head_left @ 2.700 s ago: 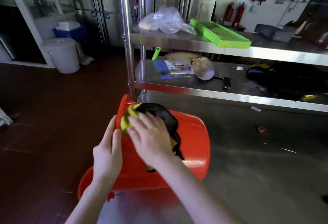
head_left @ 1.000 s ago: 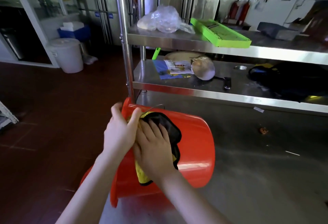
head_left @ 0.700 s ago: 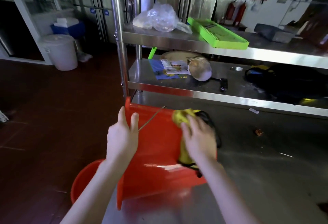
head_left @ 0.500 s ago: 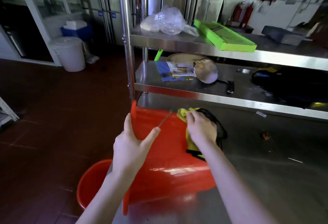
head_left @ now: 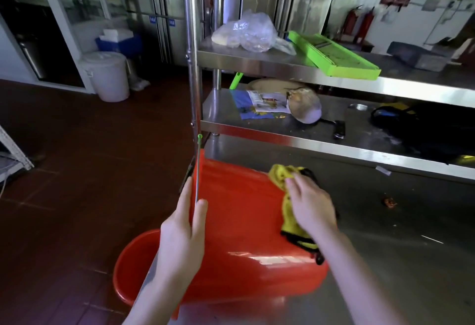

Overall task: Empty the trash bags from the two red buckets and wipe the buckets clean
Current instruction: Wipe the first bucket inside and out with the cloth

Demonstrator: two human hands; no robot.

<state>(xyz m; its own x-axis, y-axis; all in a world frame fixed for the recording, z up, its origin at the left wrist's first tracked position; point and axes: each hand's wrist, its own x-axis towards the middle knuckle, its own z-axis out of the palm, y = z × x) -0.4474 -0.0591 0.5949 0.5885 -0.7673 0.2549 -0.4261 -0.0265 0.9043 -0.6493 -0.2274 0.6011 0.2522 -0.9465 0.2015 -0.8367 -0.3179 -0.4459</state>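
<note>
Brushed steel desk (head_left: 385, 260) under a steel shelf (head_left: 282, 129), dark red floor to the left. On the desk, glossy red plastic bucket (head_left: 239, 221) on its side, long axis left to right, mouth leftward, inside hidden. Rim pinched between thumb and fingers of left grip (head_left: 183, 234), thin wire handle (head_left: 197, 170) upright beside it. Blurred right grip (head_left: 311, 209), released, pressing a yellow, black-edged cloth (head_left: 279, 174) flat near the base. Below, second bucket (head_left: 131, 268), mostly hidden.

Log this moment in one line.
step: wiping outside | red bucket: on its side on steel table | left hand: grips rim | right hand: presses yellow cloth on its wall
</note>
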